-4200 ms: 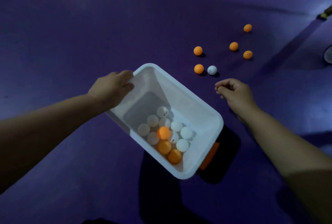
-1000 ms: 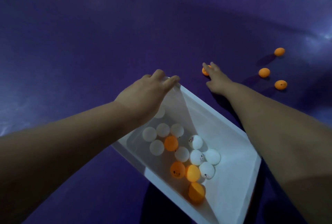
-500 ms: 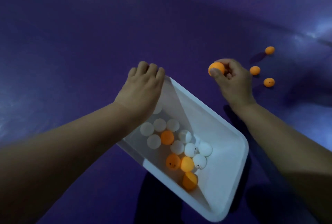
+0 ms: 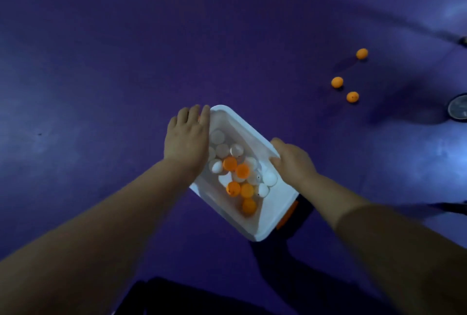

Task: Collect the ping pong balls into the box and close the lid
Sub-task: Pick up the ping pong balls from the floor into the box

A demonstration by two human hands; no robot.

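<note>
A purple floor (image 4: 101,62) fills the view, and at its centre the white box (image 4: 273,211) sits lidless, turned diagonally. The left hand (image 4: 188,137) grips its far corner, fingers curled over the rim; the right hand (image 4: 293,163) holds the right-hand rim, thumb inside, and whether its palm hides anything I cannot tell. Inside lies a heap of white and orange ping pong balls (image 4: 242,170). Collecting looks about midway: three orange balls (image 4: 337,82) lie loose on the floor, well apart from the box to the right. Next, I judge, the box must go toward them and one hand let go to pick them up; no lid is in view
</note>
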